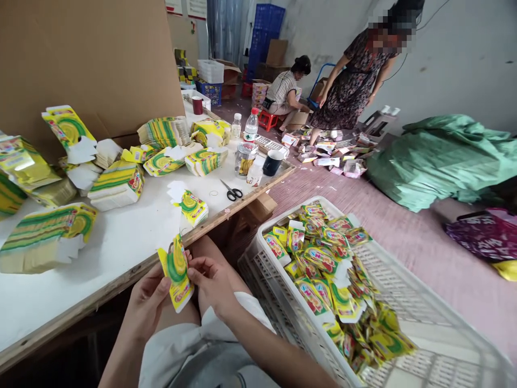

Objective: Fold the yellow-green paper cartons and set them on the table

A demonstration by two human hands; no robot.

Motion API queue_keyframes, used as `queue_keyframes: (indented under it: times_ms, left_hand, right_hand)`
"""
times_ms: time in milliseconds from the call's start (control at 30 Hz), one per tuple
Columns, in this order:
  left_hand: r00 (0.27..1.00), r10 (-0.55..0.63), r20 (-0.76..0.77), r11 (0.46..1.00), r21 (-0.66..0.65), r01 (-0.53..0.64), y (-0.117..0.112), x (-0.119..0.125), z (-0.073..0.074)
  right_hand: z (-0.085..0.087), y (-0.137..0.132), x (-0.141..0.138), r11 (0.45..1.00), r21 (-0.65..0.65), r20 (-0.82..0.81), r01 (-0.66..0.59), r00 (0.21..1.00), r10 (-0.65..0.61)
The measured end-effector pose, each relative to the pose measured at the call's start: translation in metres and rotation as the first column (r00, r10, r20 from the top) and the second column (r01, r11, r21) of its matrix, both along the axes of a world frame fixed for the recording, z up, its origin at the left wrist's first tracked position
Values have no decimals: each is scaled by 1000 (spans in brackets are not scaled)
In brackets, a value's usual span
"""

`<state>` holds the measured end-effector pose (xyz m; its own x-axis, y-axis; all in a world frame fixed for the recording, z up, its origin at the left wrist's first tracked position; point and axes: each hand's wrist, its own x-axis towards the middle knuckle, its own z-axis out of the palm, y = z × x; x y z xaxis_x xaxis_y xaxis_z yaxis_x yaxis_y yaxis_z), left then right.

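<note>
Pale grey clothing (210, 355) over the lap lies nearest the camera, with both bare forearms reaching past it. Above the lap, just off the wooden edge of the white-topped table (133, 237), the 2 hands hold 1 yellow-and-green printed carton (177, 275), tilted, between them. The left hand (150, 293) grips its left side, thumb in front and fingers behind; the right hand (210, 277) pinches its right edge between thumb and fingers.

On the table near that edge lies a small stack of cartons (194, 207) with white flaps spread. Beyond it are black-handled scissors (231, 190), a glass jar (244, 156), a dark mug (272, 163) and a water bottle with a red cap (251, 126). Bundles of similar flat cartons (117, 183) cover the table's left and far parts, in front of a large cardboard sheet (92, 59).

To the right of the lap, a white perforated plastic crate (278, 302) holds a heap of yellow, green and red printed packs (321, 258). Past the crate, a green sack (444, 161) rests on the reddish floor. In the background, 1 person (283, 89) sits on a red stool and another (351, 75) bends beside scattered boxes (329, 153).
</note>
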<state>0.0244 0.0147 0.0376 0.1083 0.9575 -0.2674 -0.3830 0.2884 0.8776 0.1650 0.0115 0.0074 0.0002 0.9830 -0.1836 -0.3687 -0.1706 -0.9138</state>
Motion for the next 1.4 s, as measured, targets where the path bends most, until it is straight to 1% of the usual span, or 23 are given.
queue_keyframes:
  times_ms: [100, 200, 267, 333, 400, 467, 567, 667, 733, 800, 867, 967, 1067, 1133, 1200, 1300, 1367, 1400]
  left_hand:
    - [998, 40, -41, 999, 24, -39, 2, 4, -6]
    - [997, 54, -53, 997, 56, -51, 3, 7, -12]
    - [992, 99, -80, 993, 79, -93, 3, 6, -14]
    - [983, 142, -113, 987, 84, -133, 3, 3, -16]
    - [982, 127, -143, 990, 74, -117, 2, 1, -20]
    - [983, 59, -173, 997, 58, -50, 1, 2, -23]
    - [976, -9, -218, 998, 65, 23, 0, 10, -23]
    - [966, 32, -256, 988, 152, 8, -2, 20, -15]
    - [965, 46, -259, 978, 208, 9, -5, 22, -6]
    - [969, -4, -247, 975, 213, 58, -8, 20, 2]
    - [965, -102, -243, 971, 188, 150, -11, 16, 7]
    - [938, -242, -249, 941, 175, 290, -13, 12, 11]
    - [912, -333, -239, 907, 182, 380, -13, 12, 11]
    - [905, -363, -222, 896, 185, 404, -13, 14, 11]
    - [913, -363, -187, 901, 180, 395, -14, 17, 12]
    - [917, -369, -152, 904, 172, 392, -14, 19, 13]
    - [906, -378, -191, 893, 182, 411, -12, 21, 13]
    - [903, -365, -225, 893, 190, 408, -11, 22, 13]
  right_hand:
    - [1, 1, 2, 1000, -17, 17, -4, 1000, 4]
    - [6, -1, 4, 1000, -8, 68, 19, 998, -18]
    - [10, -5, 5, 999, 20, 161, 26, 986, -29]
    - [13, -8, 8, 998, 69, 299, 4, 954, -25]
    - [17, -10, 12, 991, 133, 415, -20, 909, -38]
    - [21, -10, 15, 981, 194, 449, -10, 890, -80]
    - [23, -7, 19, 972, 233, 423, 31, 897, -130]
    - [23, -6, 23, 968, 239, 377, 79, 911, -168]
    - [25, -7, 28, 961, 269, 331, 68, 930, -159]
    - [29, -8, 35, 950, 313, 293, -3, 951, -94]
    - [35, -9, 44, 936, 335, 303, -108, 953, 1]
    - [41, -8, 57, 929, 299, 340, -217, 934, 108]
    - [44, -6, 66, 929, 268, 377, -255, 915, 142]
    - [45, -6, 68, 926, 281, 432, -251, 895, 112]
    - [45, -5, 69, 921, 305, 465, -243, 882, 79]
    - [45, -5, 69, 928, 326, 382, -179, 923, 44]
    - [47, -4, 70, 940, 322, 314, -112, 950, 6]
    - [48, -3, 72, 943, 319, 308, -92, 951, -12]
